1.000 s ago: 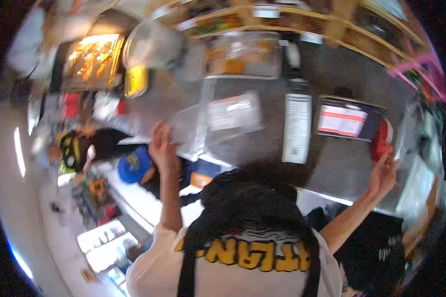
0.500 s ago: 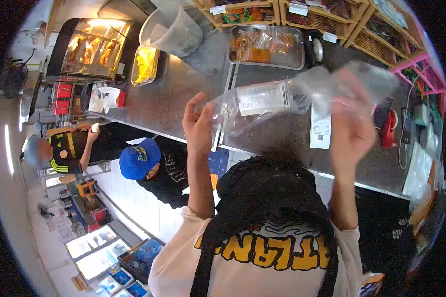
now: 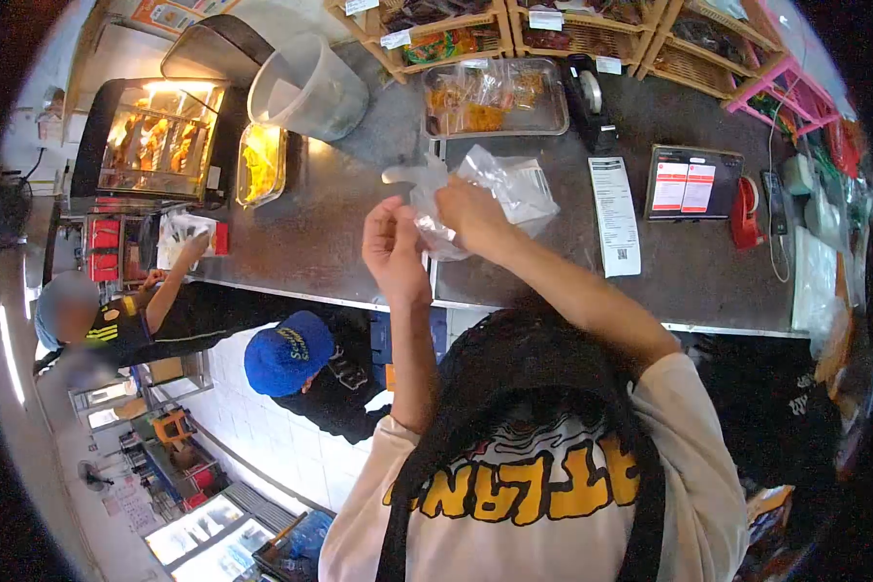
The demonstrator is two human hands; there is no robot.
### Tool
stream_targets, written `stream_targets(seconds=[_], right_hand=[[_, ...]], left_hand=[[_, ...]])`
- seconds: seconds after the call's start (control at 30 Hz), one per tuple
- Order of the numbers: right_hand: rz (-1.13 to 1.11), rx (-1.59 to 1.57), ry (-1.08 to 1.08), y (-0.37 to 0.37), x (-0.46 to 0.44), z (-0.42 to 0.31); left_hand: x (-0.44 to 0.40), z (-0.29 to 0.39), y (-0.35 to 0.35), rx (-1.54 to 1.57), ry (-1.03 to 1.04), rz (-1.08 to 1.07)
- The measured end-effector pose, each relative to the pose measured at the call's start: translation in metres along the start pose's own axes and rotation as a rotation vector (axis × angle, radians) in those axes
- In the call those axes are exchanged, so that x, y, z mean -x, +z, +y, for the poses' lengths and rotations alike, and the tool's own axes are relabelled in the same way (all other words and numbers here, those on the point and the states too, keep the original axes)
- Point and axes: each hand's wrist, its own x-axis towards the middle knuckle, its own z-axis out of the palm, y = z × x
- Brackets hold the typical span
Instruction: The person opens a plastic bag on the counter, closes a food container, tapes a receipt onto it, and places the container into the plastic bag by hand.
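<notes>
A clear plastic bag [image 3: 526, 199] with a printed white label inside or on it lies over the dark counter. My right hand [image 3: 472, 218] is closed on its gathered end, the arm reaching across to the left. My left hand [image 3: 396, 254] is beside it, fingers curled and thumb against the edge of the plastic; the exact grip is partly hidden. A long printed receipt [image 3: 615, 218] rests flat on the counter to the right of the bag.
Behind the bag are a metal tray of packed food [image 3: 495, 124] and a tape dispenser [image 3: 586, 92]. A tablet [image 3: 694, 184] and a red tape dispenser [image 3: 747, 213] are at right. A plastic bucket [image 3: 310, 92], yellow food tray [image 3: 261, 165] and two people [image 3: 286, 354] are left.
My right hand has swung left across the counter, bringing the bag's end close to my left hand. The bag is bunched up, and the receipt and tablet are uncovered.
</notes>
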Motion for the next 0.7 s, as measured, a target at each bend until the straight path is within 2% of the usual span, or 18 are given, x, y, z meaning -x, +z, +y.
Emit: stream_targets(seconds=[0.03,0.07,0.1,0.13,0.2,0.23,0.3,0.4,0.43,0.47,0.5,0.6,0.63,0.67,0.7], right_hand=[[-0.03,-0.102,0.136,-0.014,0.007,-0.003],[-0.034,-0.099,0.131,-0.016,0.018,0.001],[-0.085,-0.071,0.176,-0.02,0.029,0.008],[-0.13,-0.046,0.224,-0.023,0.039,0.015],[-0.36,0.098,0.181,-0.037,0.062,0.02],[-0.352,0.095,0.196,-0.036,0.067,0.021],[-0.598,0.152,0.259,-0.025,0.076,0.027],[-0.602,0.116,0.258,0.006,0.065,0.045],[-0.588,0.114,0.269,0.036,0.069,0.068],[-0.592,0.124,0.295,0.034,0.066,0.072],[-0.603,0.149,0.326,0.029,0.065,0.077],[-0.606,0.243,0.369,-0.044,0.063,0.05],[-0.654,0.337,0.175,-0.02,0.058,0.079],[-0.661,0.335,0.172,-0.041,0.057,0.062],[-0.557,0.287,0.219,-0.067,0.056,0.047]], left_hand=[[0.0,0.006,0.001,0.065,0.003,0.035],[0.0,0.014,0.0,0.125,0.006,0.069],[0.003,0.025,-0.002,0.125,-0.114,0.057],[0.008,0.029,-0.003,0.125,-0.11,0.054],[0.017,0.034,-0.002,0.126,-0.113,-0.083],[0.022,0.042,0.006,0.128,-0.16,-0.137],[0.025,0.03,0.011,0.114,-0.149,-0.192],[0.029,0.022,0.018,0.148,-0.133,-0.266],[0.027,0.022,0.017,0.152,-0.083,-0.264],[0.026,0.022,0.014,0.157,-0.03,-0.255],[0.023,0.022,0.01,0.139,0.008,-0.247],[0.018,0.027,0.005,0.178,0.003,-0.185],[0.018,0.028,0.005,0.176,0.001,-0.179],[0.017,0.029,0.006,0.188,-0.013,-0.154],[0.016,0.03,0.007,0.201,-0.026,-0.132]])
